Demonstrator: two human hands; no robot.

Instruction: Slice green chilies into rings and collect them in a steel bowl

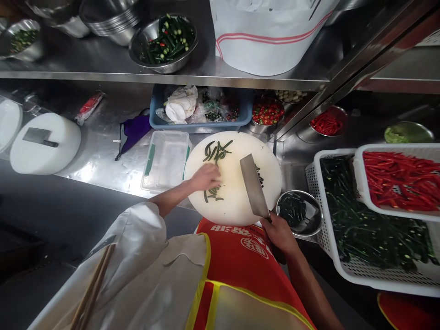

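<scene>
A round white cutting board lies on the steel counter in front of me. Several long green chilies lie on its far left part. My left hand rests on the board over a few green chilies, fingers curled down onto them. My right hand is closed round the handle of a cleaver, whose broad blade lies across the middle of the board, pointing away from me.
A steel bowl of cut green chilies stands right of the board. White baskets hold green chilies and red chilies. A clear plastic tub sits left of the board; a second board with a cleaver is further left. A shelf above carries bowls.
</scene>
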